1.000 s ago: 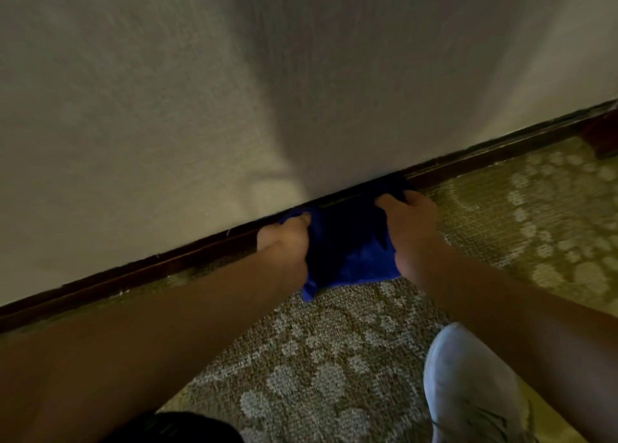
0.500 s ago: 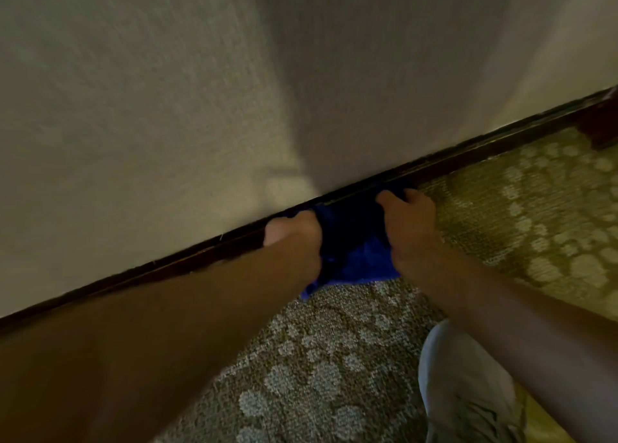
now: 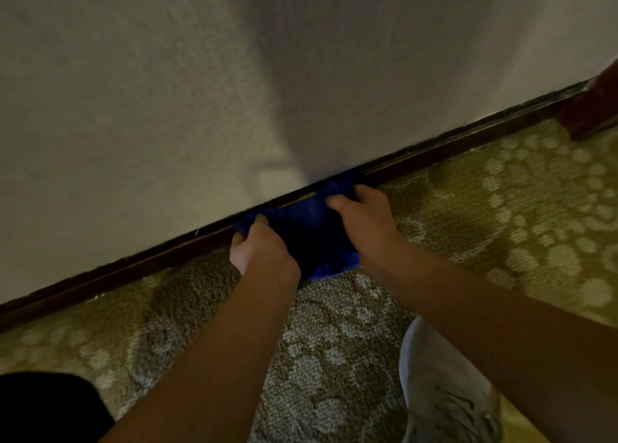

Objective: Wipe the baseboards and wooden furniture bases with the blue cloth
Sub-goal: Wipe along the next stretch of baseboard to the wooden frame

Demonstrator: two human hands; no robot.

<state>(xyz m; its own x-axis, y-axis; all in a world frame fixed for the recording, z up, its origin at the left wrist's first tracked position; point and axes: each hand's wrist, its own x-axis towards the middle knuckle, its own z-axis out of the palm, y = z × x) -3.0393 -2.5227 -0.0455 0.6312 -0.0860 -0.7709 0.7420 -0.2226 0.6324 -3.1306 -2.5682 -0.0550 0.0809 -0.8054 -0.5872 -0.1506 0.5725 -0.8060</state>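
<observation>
I see the blue cloth (image 3: pixel 309 232) bunched at centre frame against the dark baseboard (image 3: pixel 468 141), which runs from 8 o'clock to 2 o'clock under the pale wall (image 3: pixel 167 91). My left hand (image 3: pixel 264 252) has its grip clenched on the cloth's 9 o'clock edge; my right hand (image 3: pixel 364 218) grasps its 3 o'clock edge. A white shoe (image 3: pixel 444 392) sits at 5 o'clock on the patterned carpet (image 3: pixel 334 342).

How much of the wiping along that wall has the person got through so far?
Done: nothing the picture can prove; no wiped stretch looks any different. In hand: the left hand and right hand grip the blue cloth against the dark baseboard. Left: judging by the task, the reddish wooden furniture base at far right, untouched now.
</observation>
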